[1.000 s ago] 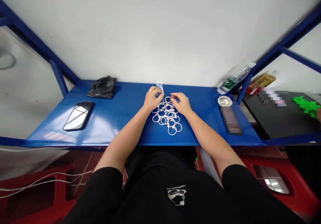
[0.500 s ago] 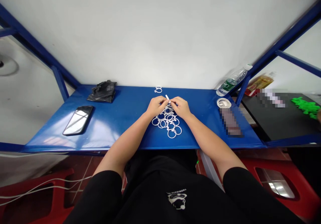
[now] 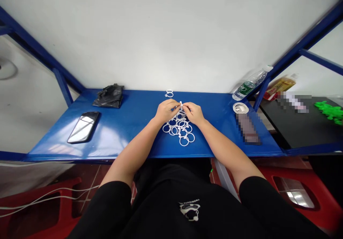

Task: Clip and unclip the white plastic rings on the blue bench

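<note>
My left hand (image 3: 166,111) and my right hand (image 3: 194,113) meet above the middle of the blue table, fingertips pinched together. Between them they grip a white plastic ring (image 3: 181,103), seen nearly edge-on and partly covered by the fingers. Just below lies a loose pile of similar white rings (image 3: 184,141) with small knobs on their rims, overlapping one another. A couple more white rings (image 3: 169,95) lie near the wall, beyond my left hand.
On the left are a black phone (image 3: 83,127) and a crumpled black plastic bag (image 3: 109,96). At the right stand a water bottle (image 3: 252,83) and a coiled white cable (image 3: 240,108). Green plastic pieces (image 3: 329,112) lie on the black neighbouring table (image 3: 285,121).
The white ring between my fingertips has turned from slanting to more upright. Both hands stay in nearly the same place, and the view has shifted slightly.
</note>
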The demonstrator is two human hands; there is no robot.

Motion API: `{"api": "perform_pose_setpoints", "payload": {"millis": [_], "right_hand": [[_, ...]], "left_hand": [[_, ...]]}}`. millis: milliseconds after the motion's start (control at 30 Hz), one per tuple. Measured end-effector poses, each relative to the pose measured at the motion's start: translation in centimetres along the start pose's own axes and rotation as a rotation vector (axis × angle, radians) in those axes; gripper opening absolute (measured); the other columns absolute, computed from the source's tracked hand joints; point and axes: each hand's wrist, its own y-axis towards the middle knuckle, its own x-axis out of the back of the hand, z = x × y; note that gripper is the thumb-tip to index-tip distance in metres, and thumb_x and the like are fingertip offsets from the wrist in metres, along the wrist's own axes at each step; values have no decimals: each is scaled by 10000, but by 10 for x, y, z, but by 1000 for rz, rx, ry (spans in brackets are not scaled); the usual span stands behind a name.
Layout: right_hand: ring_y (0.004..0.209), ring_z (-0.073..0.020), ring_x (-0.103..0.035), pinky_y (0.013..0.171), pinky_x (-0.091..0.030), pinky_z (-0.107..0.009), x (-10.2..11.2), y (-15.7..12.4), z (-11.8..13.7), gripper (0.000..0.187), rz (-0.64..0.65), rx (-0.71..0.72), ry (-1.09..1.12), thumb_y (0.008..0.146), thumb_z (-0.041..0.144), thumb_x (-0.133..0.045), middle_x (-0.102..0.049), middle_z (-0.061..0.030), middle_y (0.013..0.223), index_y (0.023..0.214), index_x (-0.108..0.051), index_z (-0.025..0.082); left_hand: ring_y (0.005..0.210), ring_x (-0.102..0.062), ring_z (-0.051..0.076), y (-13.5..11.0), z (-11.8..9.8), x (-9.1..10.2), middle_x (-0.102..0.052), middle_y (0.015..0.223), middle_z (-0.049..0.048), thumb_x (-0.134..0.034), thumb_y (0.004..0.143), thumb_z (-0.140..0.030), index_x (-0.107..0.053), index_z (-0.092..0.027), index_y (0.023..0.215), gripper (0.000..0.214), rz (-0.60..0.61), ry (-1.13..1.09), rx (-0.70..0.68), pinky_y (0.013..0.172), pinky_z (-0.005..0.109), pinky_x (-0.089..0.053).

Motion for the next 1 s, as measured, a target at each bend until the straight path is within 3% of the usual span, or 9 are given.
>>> {"api": "perform_pose_setpoints", "payload": {"millis": [200,367,1000], "right_hand": [[818,-209,-742,787,-589,-337,0,-2,3,277,-15,-46,17,1041,421,-555,-802,-51,918,969,-758,246],[747,-197,-738,735,-594,-324,-3,-3,4,251,-62,-104,52,1009,438,-601,-807,-40,911,1056,-757,248],[885,-229,-760,827,-578,-345,1,2,4,220,31,-67,-44,1026,303,-566,-813,-40,957,970,-773,254]], "left_hand": [[758,-705,159,-1,-3,-2,-778,929,68,-612,998,-293,-778,-213,959,188,-14,-12,13,760,307,-586],[798,-713,174,-2,-2,-5,-773,915,67,-621,981,-294,-779,-217,946,179,4,-14,47,786,319,-591],[818,-718,173,-3,2,-8,-772,904,57,-623,986,-267,-812,-225,941,198,30,-23,85,781,305,-584]]}}
